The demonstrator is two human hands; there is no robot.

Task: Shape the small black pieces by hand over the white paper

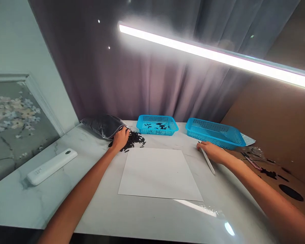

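Observation:
My left hand [120, 138] rests on a pile of small black pieces [134, 139] spilled beside a clear bag of black pieces [103, 125]; its fingers curl down into the pile. My right hand [210, 150] lies closed on a white tweezers-like tool [208, 162] that points toward me, just in front of the right blue basket [215, 133]. A white sheet [159, 173] lies between my arms. The left blue basket [157, 124] holds a few black pieces.
A white remote-like bar [51, 166] lies at the left on the marble table [91, 206]. Brown cardboard [282, 176] with holes, a pink tool and scattered black bits sits at the right. A grey curtain hangs behind, and a bright light bar runs overhead.

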